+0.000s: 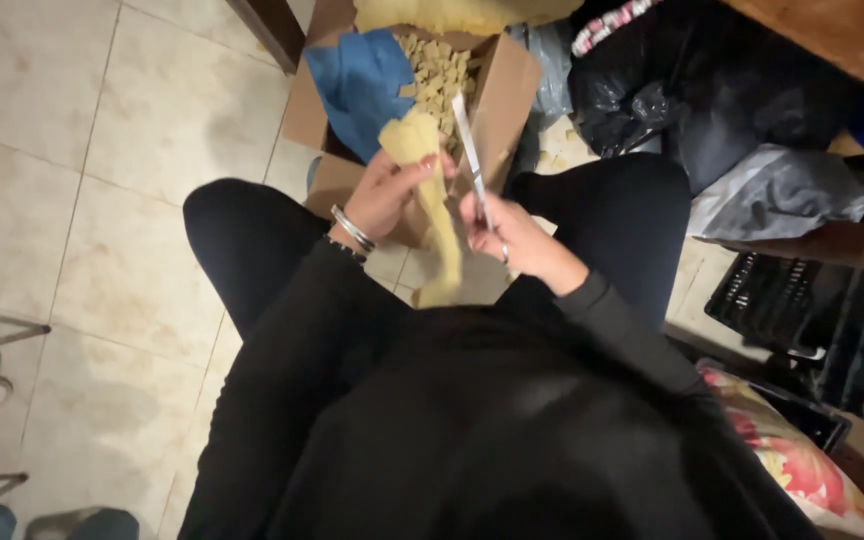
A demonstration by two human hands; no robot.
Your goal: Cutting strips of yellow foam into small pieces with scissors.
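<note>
My left hand (387,195) is closed around a long strip of soft yellow foam (430,200), pinching it near its upper end so the rest hangs down between my knees. My right hand (512,235) is closed on the handles of a pair of silver-bladed scissors (469,150), whose blades point up toward twelve o'clock, just beside the foam at its three o'clock side; I cannot tell whether the blades touch it.

At twelve o'clock from my hands stands an open brown cardboard box (512,90) holding a heap of small yellow foam pieces (437,65), with a crumpled blue plastic sheet (357,80) draped over its ten o'clock corner. At two o'clock lies a black plastic bag (622,90), and at three o'clock a grey plastic bag (782,190) rests under the edge of a brown wooden table (852,40). A black slatted plastic crate (772,295) sits at four o'clock, and a red-and-cream floral cushion (792,460) at five. Pale beige floor tiles (102,200) spread from nine o'clock.

My own black sleeves and torso hide the foam's lower end and most of my lap. The scissor handles are buried in my fingers. Metal rods at the eight o'clock edge are cut off and hard to identify.
</note>
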